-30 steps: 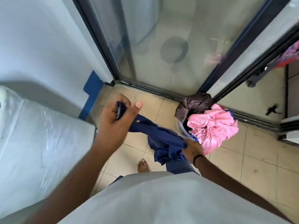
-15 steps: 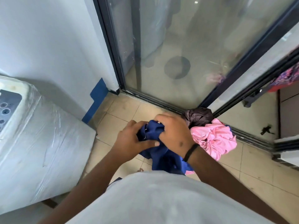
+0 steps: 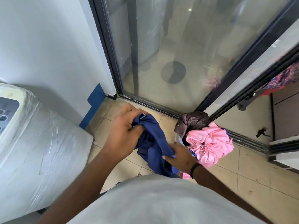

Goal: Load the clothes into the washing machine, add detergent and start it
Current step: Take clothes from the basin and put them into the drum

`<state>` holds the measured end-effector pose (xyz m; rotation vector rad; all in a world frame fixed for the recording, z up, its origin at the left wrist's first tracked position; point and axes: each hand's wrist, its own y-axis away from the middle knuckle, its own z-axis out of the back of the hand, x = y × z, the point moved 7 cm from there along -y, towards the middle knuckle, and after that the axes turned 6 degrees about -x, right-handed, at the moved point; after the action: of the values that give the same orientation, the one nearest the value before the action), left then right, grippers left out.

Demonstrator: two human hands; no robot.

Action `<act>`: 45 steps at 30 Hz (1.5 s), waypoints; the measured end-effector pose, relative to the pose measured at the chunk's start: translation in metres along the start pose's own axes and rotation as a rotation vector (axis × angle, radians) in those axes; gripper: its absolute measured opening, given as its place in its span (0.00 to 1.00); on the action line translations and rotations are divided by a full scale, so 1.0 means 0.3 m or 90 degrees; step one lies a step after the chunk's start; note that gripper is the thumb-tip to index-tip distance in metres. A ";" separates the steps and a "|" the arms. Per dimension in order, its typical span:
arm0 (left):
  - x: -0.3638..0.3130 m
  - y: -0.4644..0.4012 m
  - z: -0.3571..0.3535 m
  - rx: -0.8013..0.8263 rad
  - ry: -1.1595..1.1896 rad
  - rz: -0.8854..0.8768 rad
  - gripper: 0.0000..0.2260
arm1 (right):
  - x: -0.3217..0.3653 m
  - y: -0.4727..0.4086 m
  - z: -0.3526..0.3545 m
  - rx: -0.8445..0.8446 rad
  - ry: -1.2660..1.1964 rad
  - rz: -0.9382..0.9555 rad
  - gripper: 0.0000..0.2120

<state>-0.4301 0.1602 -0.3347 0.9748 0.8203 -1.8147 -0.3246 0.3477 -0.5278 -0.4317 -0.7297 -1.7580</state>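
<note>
Left hand [image 3: 124, 131] was closed in a fist around the upper bunch of the blue garment [image 3: 153, 143], fingers curled over the fabric, at scene centre above the tiled floor [image 3: 242, 172]. Right hand [image 3: 179, 157] was lower and nearer, pinching a lower fold of the same blue garment between thumb and fingers; black band [image 3: 195, 169] on that wrist. Garment hung stretched between the two hands, its tail dropping toward the person's grey shirt [image 3: 153, 201].

Just right of the right hand sat a heap of clothes: pink garment [image 3: 210, 143] in front, dark brown garment [image 3: 194, 123] behind it on the far side, both piled in a white container [image 3: 178, 139] of which only a bit of rim showed. Heap sat close to the sliding glass door [image 3: 178, 54] track.

Washing machine [image 3: 40, 143] stood at the left, wrapped in clear plastic film, control panel [image 3: 7, 110] partly visible at the left edge; lid not in view, cannot tell if open. Well apart from the clothes heap. White wall [image 3: 48, 46] behind it, with a blue patch [image 3: 93, 105] low down near the door frame.
</note>
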 end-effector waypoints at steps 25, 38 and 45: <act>0.153 0.008 -0.040 0.074 -0.103 0.100 0.15 | 0.633 -0.052 0.405 -0.072 -0.211 0.290 0.05; -0.055 0.015 0.137 0.000 0.002 -0.092 0.05 | 0.074 -0.107 -0.077 0.204 0.003 -0.037 0.11; 0.039 -0.001 0.277 0.032 0.064 0.000 0.26 | 0.089 -0.177 0.029 0.004 0.108 -0.001 0.09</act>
<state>-0.4572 0.0863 -0.3057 1.1058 0.8403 -1.8051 -0.3837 0.3437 -0.5185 -0.2744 -0.6150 -1.7684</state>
